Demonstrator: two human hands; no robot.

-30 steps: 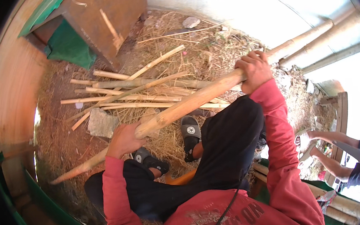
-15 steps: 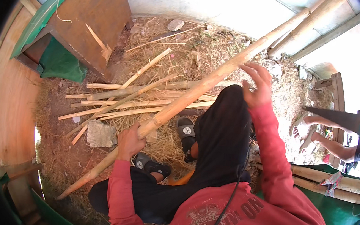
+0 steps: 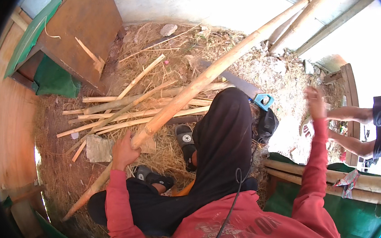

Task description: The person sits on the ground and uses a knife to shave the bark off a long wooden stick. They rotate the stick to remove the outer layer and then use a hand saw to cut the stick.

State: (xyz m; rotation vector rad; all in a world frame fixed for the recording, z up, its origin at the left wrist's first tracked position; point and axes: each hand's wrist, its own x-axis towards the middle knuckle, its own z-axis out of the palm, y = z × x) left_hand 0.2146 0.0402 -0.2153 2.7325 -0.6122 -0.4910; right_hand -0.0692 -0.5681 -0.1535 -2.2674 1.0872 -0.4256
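My left hand (image 3: 125,152) is wrapped round a long bamboo pole (image 3: 178,100), near its lower part. The pole slants from the ground at lower left past my bent knee to the wall at the upper right. My right hand (image 3: 315,103) is stretched out to the right, away from the pole; motion smears its fingers. Between the pole and that hand shows a handsaw (image 3: 244,85) with a blue handle. Its blade passes behind the pole, and I cannot tell whether it rests on the ground.
Split bamboo strips (image 3: 122,112) lie piled beside a stone block (image 3: 99,149). A brown wooden cabinet (image 3: 82,30) stands at the left. Another person (image 3: 360,121) is at the right, near a wooden frame (image 3: 352,100). Bamboo rails (image 3: 363,181) with green sheeting are at lower right.
My right hand has left the pole's side and swung right. The saw, earlier by the other person at the right, is now beyond my knee. My left hand keeps its grip.
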